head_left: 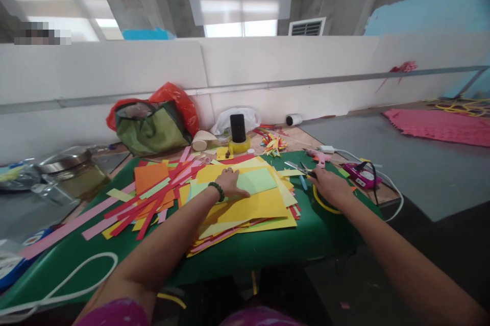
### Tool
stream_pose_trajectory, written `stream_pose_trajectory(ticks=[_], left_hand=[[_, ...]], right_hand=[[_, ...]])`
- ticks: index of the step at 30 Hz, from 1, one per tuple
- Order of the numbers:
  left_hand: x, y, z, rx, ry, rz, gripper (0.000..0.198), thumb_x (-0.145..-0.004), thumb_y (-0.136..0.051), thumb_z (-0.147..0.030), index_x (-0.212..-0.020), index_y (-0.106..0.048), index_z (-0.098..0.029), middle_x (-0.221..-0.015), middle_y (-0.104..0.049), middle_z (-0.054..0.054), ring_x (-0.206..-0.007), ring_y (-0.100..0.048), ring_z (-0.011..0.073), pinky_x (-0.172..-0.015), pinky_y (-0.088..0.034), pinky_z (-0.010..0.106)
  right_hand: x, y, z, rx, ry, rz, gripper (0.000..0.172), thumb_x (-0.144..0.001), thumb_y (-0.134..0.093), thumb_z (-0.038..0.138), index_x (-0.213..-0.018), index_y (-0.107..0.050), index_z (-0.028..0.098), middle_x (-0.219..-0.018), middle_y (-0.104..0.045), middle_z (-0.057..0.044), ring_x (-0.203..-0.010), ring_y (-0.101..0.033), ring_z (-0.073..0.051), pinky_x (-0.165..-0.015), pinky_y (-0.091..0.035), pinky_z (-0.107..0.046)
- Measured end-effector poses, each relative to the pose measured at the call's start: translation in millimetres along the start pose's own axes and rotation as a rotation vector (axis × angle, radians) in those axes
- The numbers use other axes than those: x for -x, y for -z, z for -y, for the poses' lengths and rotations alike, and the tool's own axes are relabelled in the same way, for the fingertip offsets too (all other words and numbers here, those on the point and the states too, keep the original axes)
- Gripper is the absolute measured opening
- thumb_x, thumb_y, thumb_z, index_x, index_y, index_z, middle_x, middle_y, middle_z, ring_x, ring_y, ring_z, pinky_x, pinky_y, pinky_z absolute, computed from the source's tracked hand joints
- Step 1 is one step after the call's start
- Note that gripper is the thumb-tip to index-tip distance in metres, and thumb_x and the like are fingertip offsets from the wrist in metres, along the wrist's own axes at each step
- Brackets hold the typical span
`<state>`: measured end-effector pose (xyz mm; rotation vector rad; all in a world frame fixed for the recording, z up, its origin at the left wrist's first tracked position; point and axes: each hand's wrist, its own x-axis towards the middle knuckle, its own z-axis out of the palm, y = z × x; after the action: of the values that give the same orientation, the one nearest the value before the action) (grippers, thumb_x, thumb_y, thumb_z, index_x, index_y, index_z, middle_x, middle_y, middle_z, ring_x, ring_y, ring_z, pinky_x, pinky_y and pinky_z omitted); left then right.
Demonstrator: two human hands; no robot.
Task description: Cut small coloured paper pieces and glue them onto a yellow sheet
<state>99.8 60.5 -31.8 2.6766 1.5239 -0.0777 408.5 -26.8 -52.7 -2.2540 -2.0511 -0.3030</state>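
The left hand (pixel 228 183) spreads wide over the pale green paper (pixel 258 181), probably steadying it. At three o'clock, the right hand (pixel 329 184) grips scissors (pixel 300 169) (blades toward ten).

My yellow sheets (pixel 264 206) are smooth, matt paper; my scissors (pixel 294 167) have shiny metal blades. The green table covering (pixel 264 254) is smooth, faintly glossy; the red bag (pixel 179 106), glossy, crinkled plastic; the jar lid (pixel 65 161), polished metal.
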Motion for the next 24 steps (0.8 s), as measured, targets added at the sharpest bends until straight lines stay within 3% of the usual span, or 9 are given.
stream_pose_trajectory(ticks=[4, 6, 11, 14, 17, 20, 24], left_hand=[[-9.2, 0.6, 4.5, -0.005, 0.007, 0.072, 0.079, -0.059, -0.069, -0.068, -0.112, -0.059, -0.010, -0.119, -0.056, 0.023, -0.113, -0.051, 0.0393, -0.088, -0.046, 0.046], [-9.4, 0.8, 4.8, 0.006, 0.009, 0.066, 0.083, -0.057, -0.069, -0.069, -0.115, -0.056, -0.011, -0.117, -0.056, 0.022, -0.111, -0.052, 0.0383, -0.088, -0.045, 0.046], [-4.7, -4.2, 2.6, 0.083, 0.009, -0.051, 0.077, -0.058, -0.072, -0.061, -0.115, -0.051, -0.015, -0.114, -0.058, 0.016, -0.107, -0.055, 0.0337, -0.088, -0.044, 0.044], [0.1, -6.1, 0.8, 0.156, -0.035, -0.111, 0.073, -0.060, -0.075, -0.052, -0.116, -0.048, -0.016, -0.116, -0.058, 0.014, -0.106, -0.056, 0.0315, -0.089, -0.044, 0.042], [4.2, -5.8, -0.5, 0.207, -0.065, -0.125, 0.071, -0.060, -0.077, -0.045, -0.117, -0.046, -0.016, -0.115, -0.060, 0.013, -0.104, -0.058, 0.0307, -0.089, -0.044, 0.041], [6.3, -6.2, 0.1, 0.238, -0.099, -0.128, 0.066, -0.063, -0.076, -0.040, -0.118, -0.046, -0.017, -0.113, -0.062, 0.011, -0.103, -0.058, 0.0307, -0.091, -0.042, 0.042], [5.4, -11.3, 4.7, 0.306, -0.149, -0.161, 0.071, -0.063, -0.077, -0.039, -0.122, -0.045, -0.017, -0.121, -0.059, 0.012, -0.109, -0.054, 0.0322, -0.094, -0.041, 0.044]], right_hand=[[18.5, 5.2, -19.7, -0.226, -0.075, -0.188, 0.036, -0.095, -0.035, 0.034, -0.119, -0.053, 0.015, -0.110, -0.067, -0.017, -0.094, -0.066, -0.029, -0.066, -0.050, -0.035], [28.6, 6.6, -25.4, -0.348, -0.105, -0.212, 0.037, -0.094, -0.035, 0.038, -0.115, -0.054, 0.015, -0.106, -0.068, -0.017, -0.090, -0.067, -0.029, -0.066, -0.050, -0.035], [46.0, -1.7, -23.0, -0.719, -0.084, -0.079, 0.031, -0.086, -0.045, 0.046, -0.100, -0.056, 0.021, -0.084, -0.069, -0.007, -0.070, -0.065, -0.022, -0.060, -0.052, -0.031], [51.6, -5.4, -17.3, -0.823, -0.011, -0.006, 0.032, -0.078, -0.053, 0.040, -0.103, -0.056, 0.020, -0.093, -0.070, -0.008, -0.080, -0.066, -0.023, -0.067, -0.055, -0.033], [55.2, -2.8, -12.7, -0.826, 0.078, 0.048, 0.036, -0.077, -0.052, 0.034, -0.109, -0.057, 0.018, -0.109, -0.068, -0.011, -0.096, -0.065, -0.025, -0.079, -0.054, -0.035], [56.5, -0.6, -9.5, -0.690, 0.072, 0.079, 0.040, -0.084, -0.047, 0.038, -0.117, -0.057, 0.017, -0.112, -0.067, -0.012, -0.093, -0.066, -0.025, -0.078, -0.054, -0.037], [55.4, -3.2, -4.3, -0.483, 0.078, 0.030, 0.036, -0.088, -0.048, 0.039, -0.119, -0.058, 0.023, -0.118, -0.066, -0.009, -0.103, -0.064, -0.027, -0.078, -0.053, -0.037]])
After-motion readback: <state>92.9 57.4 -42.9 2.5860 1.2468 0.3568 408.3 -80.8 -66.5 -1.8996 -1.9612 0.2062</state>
